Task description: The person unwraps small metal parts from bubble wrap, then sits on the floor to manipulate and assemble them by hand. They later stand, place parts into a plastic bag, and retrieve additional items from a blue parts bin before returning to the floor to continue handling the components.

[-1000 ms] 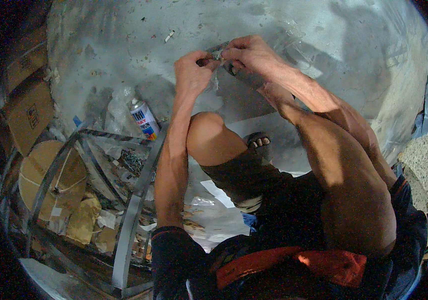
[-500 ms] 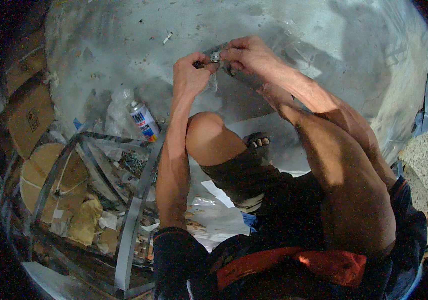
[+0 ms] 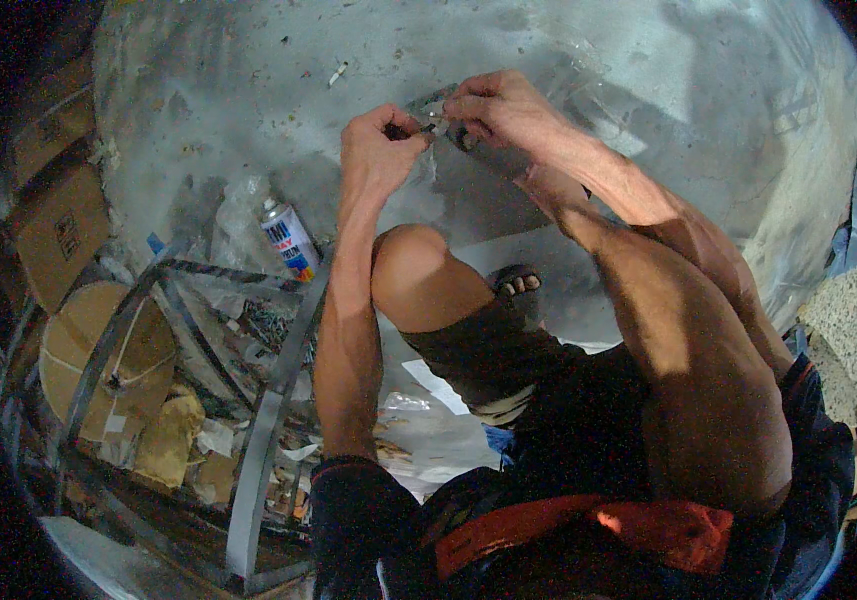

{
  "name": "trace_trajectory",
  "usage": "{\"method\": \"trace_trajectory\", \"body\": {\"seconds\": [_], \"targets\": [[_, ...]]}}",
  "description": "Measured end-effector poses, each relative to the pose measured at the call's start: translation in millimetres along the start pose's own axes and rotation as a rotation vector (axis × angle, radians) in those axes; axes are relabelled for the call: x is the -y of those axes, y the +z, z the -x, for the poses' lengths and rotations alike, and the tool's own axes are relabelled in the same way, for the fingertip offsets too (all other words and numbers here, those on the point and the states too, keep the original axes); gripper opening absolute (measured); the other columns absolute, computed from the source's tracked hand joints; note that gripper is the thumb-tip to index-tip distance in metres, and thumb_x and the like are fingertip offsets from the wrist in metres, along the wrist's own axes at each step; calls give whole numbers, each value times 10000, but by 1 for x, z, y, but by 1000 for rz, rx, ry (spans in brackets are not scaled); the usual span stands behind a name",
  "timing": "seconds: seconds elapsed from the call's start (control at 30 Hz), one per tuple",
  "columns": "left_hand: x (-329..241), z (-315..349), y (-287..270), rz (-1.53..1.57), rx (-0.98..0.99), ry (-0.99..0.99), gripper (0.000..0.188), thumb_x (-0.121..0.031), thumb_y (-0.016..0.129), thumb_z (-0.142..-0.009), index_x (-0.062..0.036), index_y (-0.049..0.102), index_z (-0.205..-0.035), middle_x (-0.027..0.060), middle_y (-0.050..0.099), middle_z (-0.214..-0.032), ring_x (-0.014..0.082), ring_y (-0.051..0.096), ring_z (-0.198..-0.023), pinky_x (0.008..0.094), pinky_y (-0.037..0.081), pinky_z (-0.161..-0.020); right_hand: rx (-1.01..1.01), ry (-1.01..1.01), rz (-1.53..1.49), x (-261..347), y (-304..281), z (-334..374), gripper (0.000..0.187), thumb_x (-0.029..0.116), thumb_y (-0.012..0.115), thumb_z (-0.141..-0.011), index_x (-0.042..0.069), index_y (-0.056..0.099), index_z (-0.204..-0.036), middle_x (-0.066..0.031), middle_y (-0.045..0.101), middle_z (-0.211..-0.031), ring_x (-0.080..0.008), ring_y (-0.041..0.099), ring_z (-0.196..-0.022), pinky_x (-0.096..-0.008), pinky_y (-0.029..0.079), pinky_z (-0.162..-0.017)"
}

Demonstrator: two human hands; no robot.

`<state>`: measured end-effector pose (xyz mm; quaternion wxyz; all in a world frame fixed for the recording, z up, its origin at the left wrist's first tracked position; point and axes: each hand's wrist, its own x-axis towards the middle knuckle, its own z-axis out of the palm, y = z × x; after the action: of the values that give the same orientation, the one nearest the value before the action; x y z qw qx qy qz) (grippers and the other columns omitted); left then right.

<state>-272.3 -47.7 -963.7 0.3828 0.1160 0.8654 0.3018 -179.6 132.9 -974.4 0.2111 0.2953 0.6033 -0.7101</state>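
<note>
Over the grey floor, in front of my knees, both hands work close together. My left hand (image 3: 380, 145) is closed in a pinch on a small dark piece (image 3: 428, 128), too small to name. My right hand (image 3: 506, 112) has thumb and fingers pinched at a small silvery metal piece (image 3: 437, 117), partly hidden by the fingertips. A narrow gap parts the fingertips of the two hands. My sandalled foot (image 3: 516, 280) rests on the floor between my legs.
At the left stands a spray can (image 3: 289, 240) beside clear plastic wrap and a dark metal frame (image 3: 266, 450). Cardboard boxes (image 3: 66, 240) and a round cardboard piece (image 3: 108, 350) lie farther left. A white stub (image 3: 337, 73) is on the floor ahead. Speckled slabs (image 3: 848, 310) lean at the right.
My left hand has drawn slightly left, widening the gap between the fingertips. The round silvery face seen between the hands earlier shows less now. My right hand has barely moved.
</note>
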Motion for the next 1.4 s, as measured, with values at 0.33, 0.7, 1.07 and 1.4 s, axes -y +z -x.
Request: {"method": "trace_trajectory", "body": {"seconds": [0.33, 0.7, 1.07, 1.4], "targets": [[7, 8, 0, 134, 6, 25, 129, -75, 750, -817, -4, 736, -923, 64, 719, -773, 112, 632, -699, 284, 512, -670, 7, -15, 33, 0, 0, 1, 226, 258, 673, -910, 38, 719, -887, 20, 559, -617, -53, 467, -520, -237, 344, -461], [1, 6, 2, 95, 28, -7, 157, -116, 765, -828, 4, 726, -923, 52, 684, -717, 96, 578, -645, 274, 469, -594, 8, -28, 44, 2, 0, 5, 223, 239, 671, -893, 28, 691, -822, 13, 558, -622, -63, 463, -520, -254, 340, -462], [-4, 4, 4, 75, 17, 4, 132, -120, 671, -910, 5, 709, -897, 63, 675, -702, 101, 557, -613, 281, 446, -562, 3, -8, 90, 0, 0, 2, 230, 254, 667, -892, 29, 715, -880, 1, 593, -662, -74, 495, -555, -250, 362, -488], [-5, 6, 4, 407, 141, -174, 120, -106, 620, -952, -11, 665, -1010, 42, 683, -758, 78, 553, -604, 231, 407, -491, -2, 35, 49, 4, 1, 3, 237, 259, 677, -879, 28, 723, -908, 5, 592, -678, -79, 502, -598, -263, 375, -534]]}}
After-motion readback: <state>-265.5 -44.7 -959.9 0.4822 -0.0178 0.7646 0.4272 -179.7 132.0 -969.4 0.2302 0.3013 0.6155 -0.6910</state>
